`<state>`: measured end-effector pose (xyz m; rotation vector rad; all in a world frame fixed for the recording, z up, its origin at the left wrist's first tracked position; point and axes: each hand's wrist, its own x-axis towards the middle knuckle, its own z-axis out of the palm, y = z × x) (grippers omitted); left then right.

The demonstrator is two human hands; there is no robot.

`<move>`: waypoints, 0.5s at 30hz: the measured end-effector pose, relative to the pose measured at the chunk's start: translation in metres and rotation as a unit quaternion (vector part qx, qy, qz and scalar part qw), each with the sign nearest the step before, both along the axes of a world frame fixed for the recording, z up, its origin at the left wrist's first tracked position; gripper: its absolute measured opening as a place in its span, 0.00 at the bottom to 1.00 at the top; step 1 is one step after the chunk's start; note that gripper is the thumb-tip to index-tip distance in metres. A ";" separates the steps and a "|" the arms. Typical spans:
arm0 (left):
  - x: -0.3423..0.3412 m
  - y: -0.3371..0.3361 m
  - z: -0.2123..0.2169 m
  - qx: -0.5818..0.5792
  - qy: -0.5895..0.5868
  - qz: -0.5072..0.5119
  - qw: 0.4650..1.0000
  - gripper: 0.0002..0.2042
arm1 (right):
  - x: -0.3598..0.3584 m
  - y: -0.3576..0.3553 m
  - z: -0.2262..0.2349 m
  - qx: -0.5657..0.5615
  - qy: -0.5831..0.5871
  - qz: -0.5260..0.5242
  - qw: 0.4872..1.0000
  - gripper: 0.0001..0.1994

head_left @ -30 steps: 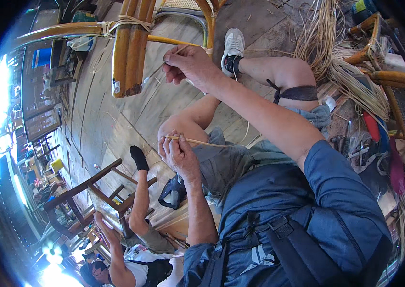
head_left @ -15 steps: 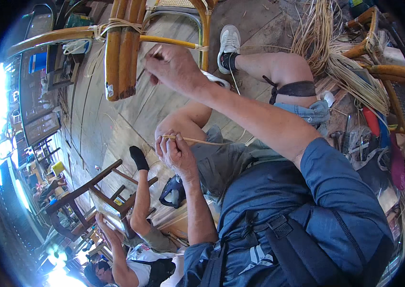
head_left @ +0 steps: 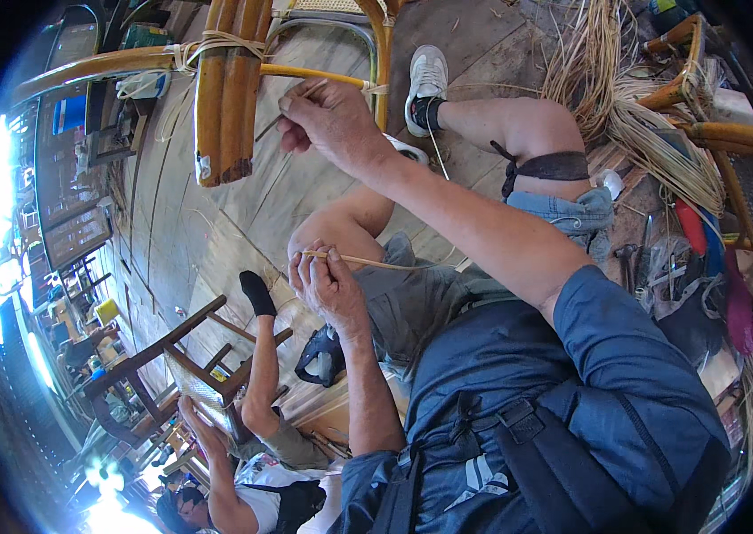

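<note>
A flat, tan cane strip (head_left: 375, 262), below and right of bundled, glossy amber cane poles (head_left: 227, 111), sits pinched in the left hand (head_left: 330, 287); beside the poles, the right hand (head_left: 327, 126) pinches a slim, dark stick (head_left: 267, 131). Strip handling seems the step; the next move likely needs steady fingertips.

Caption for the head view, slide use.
Left hand pinches a pale cane strip while the right hand holds a slender stick beside strip-bound rattan poles.

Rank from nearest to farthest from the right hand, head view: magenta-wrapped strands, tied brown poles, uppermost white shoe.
1. Tied brown poles: just left of the right hand.
2. Uppermost white shoe: above, rightward.
3. Magenta-wrapped strands: far right, lower.
</note>
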<state>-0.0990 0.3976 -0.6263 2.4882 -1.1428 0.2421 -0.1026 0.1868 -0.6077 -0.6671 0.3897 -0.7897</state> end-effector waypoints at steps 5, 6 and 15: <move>-0.001 0.000 0.001 -0.002 0.000 -0.004 1.000 0.06 | 0.001 0.009 -0.011 0.166 -0.010 0.041 0.985 0.09; -0.001 0.000 0.002 -0.002 0.003 -0.004 1.000 0.06 | 0.001 0.011 -0.013 0.240 -0.022 0.036 0.970 0.08; 0.001 0.001 0.000 -0.007 -0.001 -0.008 1.000 0.05 | -0.009 0.029 -0.017 0.268 -0.112 0.057 0.955 0.07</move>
